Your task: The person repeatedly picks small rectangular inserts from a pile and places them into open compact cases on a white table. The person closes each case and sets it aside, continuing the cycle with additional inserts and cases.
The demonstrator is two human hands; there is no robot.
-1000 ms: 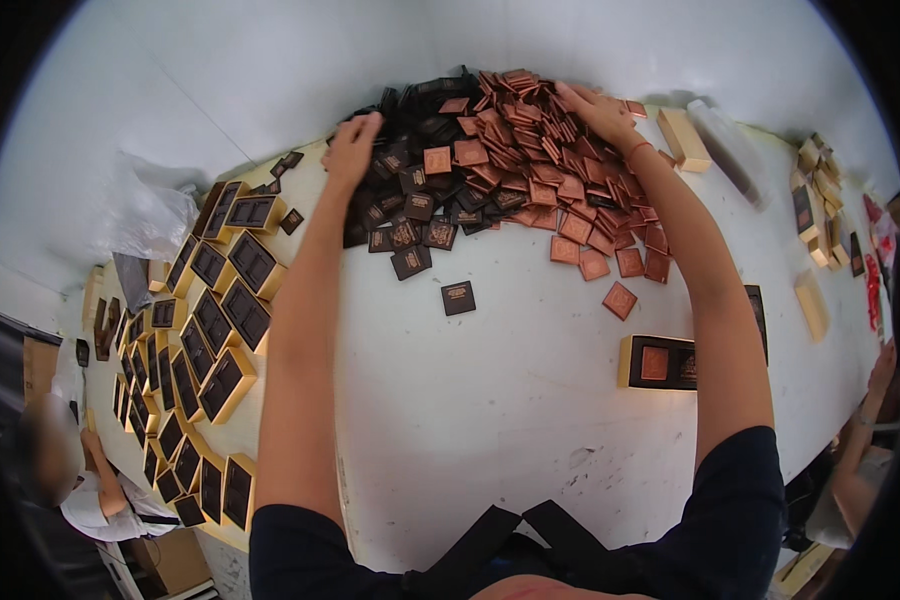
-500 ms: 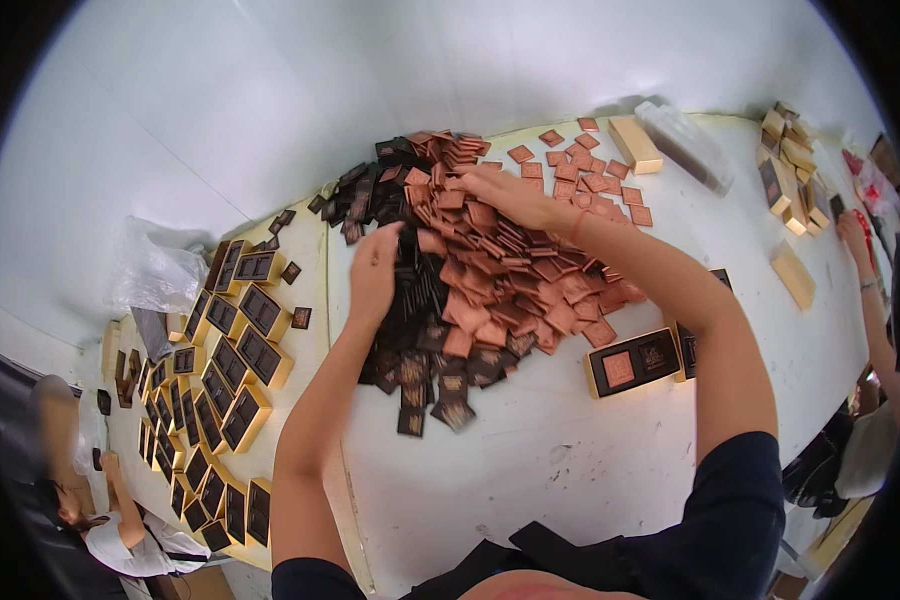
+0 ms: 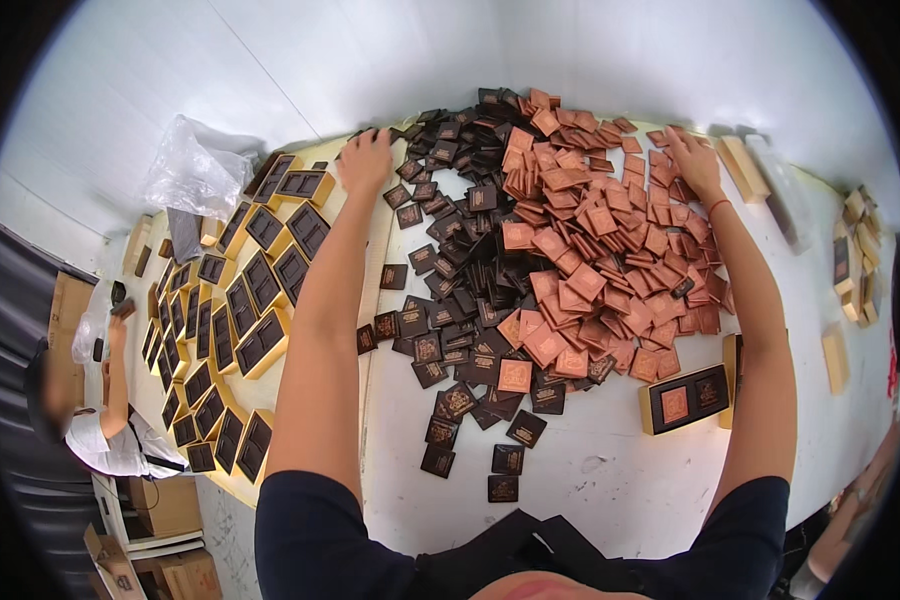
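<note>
In front of me spreads a big heap of flat square pieces that look like wrapped chocolates: copper-coloured squares on the right, black squares with gold print on the left. My left hand reaches to the far left edge of the black ones, fingers stretched forward, tips near a few dark pieces. At the far right edge of the copper ones, my right hand has its fingers extended over the squares. I see nothing held in either hand. A gold-edged box beside my right forearm holds one copper and one black square.
Many gold boxes with black inserts stand left of my left arm, near a clear plastic bag. A long gold box and a pale clear-wrapped block lie far right. A person works at the left.
My hands have parted: the left went outward to the far left, the right to the far right. The heap between them lies spread wider, and my view has shifted.
</note>
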